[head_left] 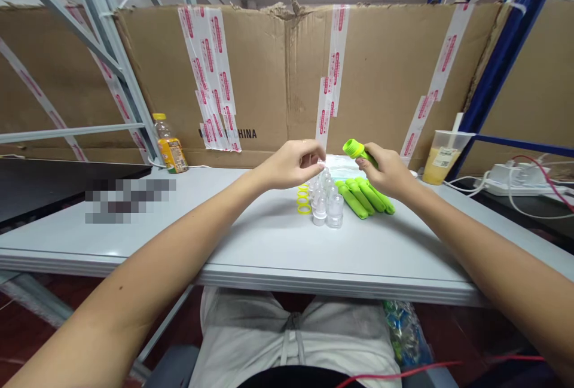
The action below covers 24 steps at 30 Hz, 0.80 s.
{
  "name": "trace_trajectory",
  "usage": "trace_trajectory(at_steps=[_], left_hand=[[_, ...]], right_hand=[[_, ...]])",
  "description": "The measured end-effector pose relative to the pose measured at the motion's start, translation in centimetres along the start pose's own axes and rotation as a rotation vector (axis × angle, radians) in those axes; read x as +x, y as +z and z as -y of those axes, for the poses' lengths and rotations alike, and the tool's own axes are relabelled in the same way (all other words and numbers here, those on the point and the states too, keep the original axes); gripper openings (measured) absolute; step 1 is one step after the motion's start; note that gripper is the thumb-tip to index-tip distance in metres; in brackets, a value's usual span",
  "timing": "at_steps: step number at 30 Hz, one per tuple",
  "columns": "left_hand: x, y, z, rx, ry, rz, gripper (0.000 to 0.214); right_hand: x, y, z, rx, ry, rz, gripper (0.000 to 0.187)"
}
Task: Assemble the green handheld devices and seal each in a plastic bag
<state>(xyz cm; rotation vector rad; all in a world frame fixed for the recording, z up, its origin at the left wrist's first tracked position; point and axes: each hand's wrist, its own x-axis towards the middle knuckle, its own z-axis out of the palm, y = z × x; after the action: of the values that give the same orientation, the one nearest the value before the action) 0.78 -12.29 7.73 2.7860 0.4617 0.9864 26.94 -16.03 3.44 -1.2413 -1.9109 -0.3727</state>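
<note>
My right hand [385, 168] is wrapped round a green plastic handle [354, 148], holding it above the table with its round, open, collar-like end tilted up to the left. Over the back of a group of clear plastic pieces, my left hand [296, 164] has its thumb and fingers curled together; whatever is between the fingertips is too small to make out. Those clear bottle-like pieces [334, 211] stand in rows on the table. To their left lie several yellow rings [304, 210] in a line. Several more green handles [356, 199] lie side by side on the right.
A grey-white table [269, 244] spans the front, backed by a taped cardboard wall [264, 77]. A yellow-capped drink bottle [173, 149] stands at the back left. A cup with a straw [443, 158] and a power strip [515, 182] are at right.
</note>
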Motion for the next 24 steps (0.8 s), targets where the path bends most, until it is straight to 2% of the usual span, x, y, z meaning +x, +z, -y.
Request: trace_trajectory(at_steps=[3, 5, 11, 14, 16, 19, 21, 24], left_hand=[[-1.0, -0.8, 0.0, -0.001, -0.072, 0.23, 0.013], [-1.2, -0.7, -0.2, -0.006, -0.089, 0.323, 0.017], [-1.1, 0.4, -0.7, 0.028, -0.05, 0.437, 0.025], [-1.1, 0.7, -0.8, 0.038, -0.055, 0.465, 0.019], [-1.1, 0.6, -0.9, -0.009, -0.062, 0.464, 0.013], [-1.0, -0.2, -0.8, -0.21, -0.135, 0.406, 0.012], [-0.8, -0.9, -0.6, -0.363, -0.197, 0.296, 0.015], [-0.6, -1.6, 0.2, -0.504, -0.225, 0.03, 0.019]], right_hand=[[0.0, 0.3, -0.9, 0.021, 0.054, 0.012, 0.02], [0.0, 0.4, -1.2, 0.019, 0.064, 0.016, 0.02], [-0.1, 0.5, -0.8, 0.024, 0.022, 0.029, 0.021], [-0.2, 0.5, -0.6, 0.024, 0.008, 0.05, 0.021], [-0.2, 0.6, -0.6, 0.023, -0.001, 0.059, 0.021], [-0.3, 0.6, -0.4, 0.022, -0.038, 0.051, 0.022], [-0.4, 0.5, -0.2, 0.037, -0.087, 0.048, 0.022], [-0.4, 0.3, 0.3, 0.066, -0.17, 0.06, 0.022]])
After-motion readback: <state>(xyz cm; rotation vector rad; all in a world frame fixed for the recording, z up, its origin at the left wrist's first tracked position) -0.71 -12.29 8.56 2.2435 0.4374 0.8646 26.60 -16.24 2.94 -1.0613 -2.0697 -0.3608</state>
